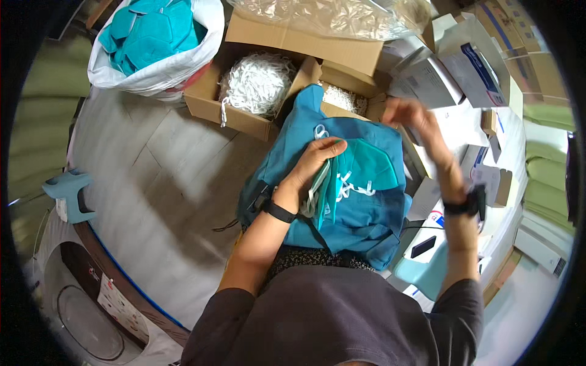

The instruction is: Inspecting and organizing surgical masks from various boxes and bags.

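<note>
Left hand (310,165) clamped on teal masks (369,166), thumb on top, above blue cloth (366,222) over lap. Right hand (418,119) raised, blurred; cannot tell whether closed or holding anything. Beyond cloth: cardboard box (241,125) with white straps (259,85). White cartons (422,84) crowd right side.

Strap box (223,116) ahead of the cloth (357,232), cartons (424,79) on the right
Over the cloth are masks (366,168), the left hand (317,160) at their left side, the right hand (421,119) beyond them to the right; straps (259,84) lie in the strap box, a second box (351,73) sits just right of it, a mask-filled sack (146,85) left of both, plastic sheeting (342,18) behind; a phone (423,246) rests right of the cloth
</note>
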`<state>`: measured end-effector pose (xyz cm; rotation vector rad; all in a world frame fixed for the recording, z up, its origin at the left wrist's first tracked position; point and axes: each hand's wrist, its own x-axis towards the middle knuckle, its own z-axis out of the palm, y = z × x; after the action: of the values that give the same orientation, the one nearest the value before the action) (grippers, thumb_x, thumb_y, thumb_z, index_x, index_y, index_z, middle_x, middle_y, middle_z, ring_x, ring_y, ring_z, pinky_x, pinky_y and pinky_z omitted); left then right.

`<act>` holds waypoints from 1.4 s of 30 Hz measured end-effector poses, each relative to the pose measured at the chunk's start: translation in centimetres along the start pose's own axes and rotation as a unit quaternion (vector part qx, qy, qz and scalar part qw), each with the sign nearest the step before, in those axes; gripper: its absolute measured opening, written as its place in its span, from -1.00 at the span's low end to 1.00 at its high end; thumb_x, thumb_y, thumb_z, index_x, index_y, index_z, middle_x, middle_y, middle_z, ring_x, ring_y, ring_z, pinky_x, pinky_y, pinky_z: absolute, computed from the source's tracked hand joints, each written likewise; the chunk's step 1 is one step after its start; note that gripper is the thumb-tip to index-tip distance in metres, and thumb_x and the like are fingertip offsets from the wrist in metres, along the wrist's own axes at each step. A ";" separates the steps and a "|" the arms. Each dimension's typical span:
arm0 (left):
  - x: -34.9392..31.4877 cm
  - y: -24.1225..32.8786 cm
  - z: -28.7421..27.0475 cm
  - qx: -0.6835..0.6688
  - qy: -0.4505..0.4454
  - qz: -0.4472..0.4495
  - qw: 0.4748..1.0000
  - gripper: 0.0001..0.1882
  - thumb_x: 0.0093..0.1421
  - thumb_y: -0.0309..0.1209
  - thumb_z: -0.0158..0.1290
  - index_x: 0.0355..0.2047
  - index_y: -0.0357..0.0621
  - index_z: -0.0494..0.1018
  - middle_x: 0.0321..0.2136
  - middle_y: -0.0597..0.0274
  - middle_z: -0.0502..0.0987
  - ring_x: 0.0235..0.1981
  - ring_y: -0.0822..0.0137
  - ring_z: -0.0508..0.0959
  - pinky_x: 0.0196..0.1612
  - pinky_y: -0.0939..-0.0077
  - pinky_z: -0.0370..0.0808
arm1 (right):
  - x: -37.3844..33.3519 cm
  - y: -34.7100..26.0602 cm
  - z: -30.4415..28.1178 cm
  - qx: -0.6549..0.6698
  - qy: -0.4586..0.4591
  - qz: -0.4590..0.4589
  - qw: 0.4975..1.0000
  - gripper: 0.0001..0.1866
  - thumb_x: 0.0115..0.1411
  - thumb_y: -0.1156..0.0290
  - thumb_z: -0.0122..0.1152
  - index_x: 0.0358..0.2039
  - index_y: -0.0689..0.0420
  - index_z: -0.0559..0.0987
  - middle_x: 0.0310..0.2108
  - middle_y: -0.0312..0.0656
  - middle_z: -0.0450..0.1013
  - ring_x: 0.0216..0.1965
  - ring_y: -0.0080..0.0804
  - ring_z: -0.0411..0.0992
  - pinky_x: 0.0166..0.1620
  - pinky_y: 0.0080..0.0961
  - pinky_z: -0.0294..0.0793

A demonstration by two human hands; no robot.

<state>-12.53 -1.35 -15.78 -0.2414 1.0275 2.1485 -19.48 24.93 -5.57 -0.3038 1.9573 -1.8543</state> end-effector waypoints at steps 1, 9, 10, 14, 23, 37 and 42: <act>-0.3 0.2 0.9 0.042 0.029 0.017 0.999 -0.75 0.22 -0.13 0.19 -0.28 0.00 0.55 -0.56 0.50 0.49 -0.61 0.64 0.44 -0.53 0.75 0.37 | -2.9 0.6 2.3 -0.019 0.029 0.004 0.999 -0.49 0.30 0.06 0.15 -0.01 0.28 0.50 -0.19 -0.17 0.54 -0.13 -0.44 0.48 0.01 -0.48 0.43; -4.3 2.5 5.9 0.192 0.005 0.090 0.977 -0.68 0.33 -0.28 0.03 -0.08 -0.28 0.53 -0.16 0.16 0.61 -0.02 0.42 0.50 0.08 0.57 0.34 | -15.0 5.6 9.1 0.106 0.381 0.004 0.919 -0.80 0.27 0.44 0.22 -0.15 0.27 0.62 -0.29 -0.36 0.57 -0.30 -0.70 0.42 -0.16 -0.70 0.36; -5.1 3.1 6.8 0.216 0.014 0.110 0.970 -0.70 0.34 -0.28 0.01 -0.13 -0.28 0.55 -0.17 0.18 0.61 -0.06 0.43 0.51 0.06 0.58 0.35 | -15.9 6.1 8.3 0.131 0.400 -0.020 0.907 -0.77 0.28 0.44 0.20 -0.12 0.28 0.61 -0.25 -0.33 0.58 -0.28 -0.69 0.43 -0.14 -0.70 0.37; -5.8 2.0 8.5 0.492 0.085 0.108 0.860 -0.63 0.32 -0.16 0.04 -0.33 -0.27 0.62 -0.40 0.21 0.65 -0.31 0.50 0.54 -0.16 0.56 0.45 | -16.9 6.5 7.3 0.143 0.439 -0.042 0.886 -0.73 0.30 0.44 0.18 -0.05 0.30 0.57 -0.18 -0.30 0.56 -0.22 -0.66 0.44 -0.09 -0.67 0.39; -6.0 -3.1 5.5 0.611 0.071 0.099 0.783 -0.62 -0.06 -0.37 0.38 -0.21 -0.22 0.60 -0.19 0.11 0.62 -0.23 0.27 0.60 -0.16 0.41 0.53 | -17.5 5.6 7.3 0.139 0.434 -0.070 0.887 -0.81 0.30 0.42 0.19 -0.19 0.28 0.59 -0.29 -0.38 0.52 -0.30 -0.72 0.39 -0.16 -0.70 0.35; -4.6 -1.1 11.9 0.308 0.020 0.240 0.920 -0.57 0.02 -0.35 0.35 -0.11 -0.16 0.51 -0.36 0.30 0.63 -0.31 0.47 0.56 -0.23 0.51 0.40 | -16.4 3.1 9.1 0.202 0.427 -0.096 0.876 -0.80 0.30 0.42 0.18 -0.15 0.27 0.59 -0.25 -0.32 0.56 -0.26 -0.70 0.45 -0.14 -0.69 0.40; -4.5 -2.3 13.1 0.397 -0.033 0.236 0.886 -0.66 0.05 -0.39 0.34 -0.18 -0.19 0.55 -0.30 0.34 0.62 -0.29 0.56 0.51 -0.18 0.51 0.43 | -15.6 2.7 9.6 0.239 0.438 -0.100 0.861 -0.80 0.29 0.42 0.19 -0.15 0.28 0.59 -0.25 -0.31 0.57 -0.28 -0.70 0.45 -0.16 -0.70 0.41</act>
<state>-5.93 6.85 -6.42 0.5200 1.9701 1.8989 -1.02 23.41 -5.98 0.6289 1.8673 -2.8637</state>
